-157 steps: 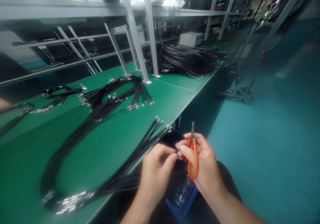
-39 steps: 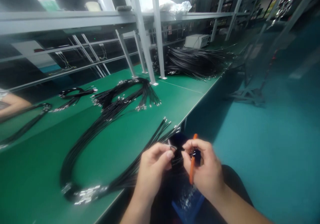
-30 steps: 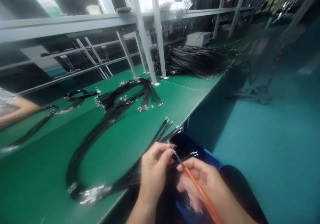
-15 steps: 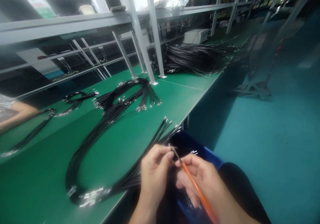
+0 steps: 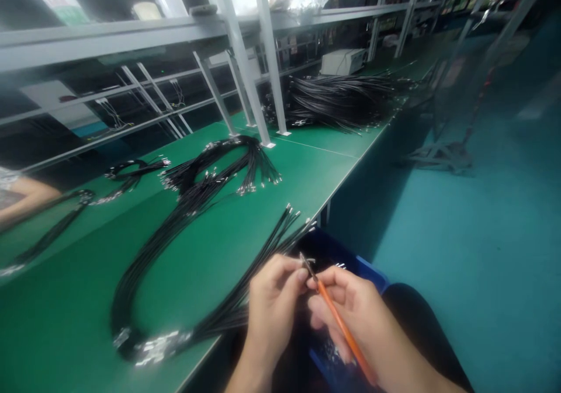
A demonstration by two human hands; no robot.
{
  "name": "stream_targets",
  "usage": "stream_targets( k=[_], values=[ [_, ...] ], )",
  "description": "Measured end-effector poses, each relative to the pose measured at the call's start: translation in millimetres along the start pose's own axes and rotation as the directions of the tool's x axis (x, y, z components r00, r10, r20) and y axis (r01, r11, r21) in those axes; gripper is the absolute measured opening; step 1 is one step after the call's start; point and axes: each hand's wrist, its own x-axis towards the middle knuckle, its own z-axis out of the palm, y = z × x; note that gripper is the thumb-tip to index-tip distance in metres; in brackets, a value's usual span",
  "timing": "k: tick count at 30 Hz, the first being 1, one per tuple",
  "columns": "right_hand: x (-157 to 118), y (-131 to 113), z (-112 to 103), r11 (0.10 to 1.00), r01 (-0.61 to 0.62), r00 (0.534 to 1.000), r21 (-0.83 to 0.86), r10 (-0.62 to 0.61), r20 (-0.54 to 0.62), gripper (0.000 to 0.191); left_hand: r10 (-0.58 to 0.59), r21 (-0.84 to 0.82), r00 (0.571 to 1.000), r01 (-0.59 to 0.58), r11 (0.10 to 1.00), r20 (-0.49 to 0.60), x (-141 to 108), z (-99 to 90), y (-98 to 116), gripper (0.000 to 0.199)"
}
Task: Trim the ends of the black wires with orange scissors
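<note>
My left hand [image 5: 274, 296] is closed in a pinch, with a small pale piece at its fingertips, too small to name. In my right hand [image 5: 350, 308] is an orange-handled tool [image 5: 346, 330] with a slim dark metal shaft. Its tip meets the pale piece at the left fingertips. A bundle of black cables [image 5: 135, 276] with silvery ends curves across the green table [image 5: 210, 288] and passes behind my left hand. Below my hands stands a blue bin [image 5: 370, 273], partly hidden, with small pale bits inside.
Another cable bundle [image 5: 223, 148] lies farther back, and a large cable pile [image 5: 342, 101] sits beyond the shelf posts [image 5: 249, 72]. At the far left, a person's arm [image 5: 33, 193] rests near more cables. The table edge runs close to my left hand.
The tool's tip and my left fingertips have shifted very slightly, and more of the pale piece shows beside the tip. The view has moved a little. Both hands keep their hold.
</note>
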Motion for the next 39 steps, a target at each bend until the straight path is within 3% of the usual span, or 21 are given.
stream_targets(
  k=[5,11,17,24,35,39],
  values=[
    [0,2,-2,1.000,-0.021,1.000,0.000,0.021,0.011,0.031,0.011,0.007,1.000,-0.011,1.000,0.019,-1,-1.8,-1,0.009],
    [-6,11,-12,0.994,0.016,0.993,0.105,-0.028,0.115,0.029,0.014,0.039,1.000,-0.015,0.999,0.017,-1,-0.2,-5,0.008],
    [-8,12,-18,1.000,0.004,0.988,0.013,-0.006,0.154,0.024,0.065,0.076,0.996,-0.061,0.995,-0.057,1,3.6,-10,0.005],
    [-2,8,-10,0.999,0.004,1.000,-0.054,-0.002,0.031,0.017,0.100,0.111,0.994,-0.094,0.989,-0.048,1,5.6,-11,0.007],
    [0,9,-14,0.995,-0.023,0.998,-0.098,0.028,0.054,0.015,0.149,0.186,0.988,-0.138,0.973,-0.047,2,6.7,-13,0.009],
    [-5,9,-15,0.974,0.070,0.997,-0.218,-0.071,0.002,0.009,0.210,0.274,0.976,-0.188,0.943,-0.053,7,5.8,-12,0.008]
  ],
)
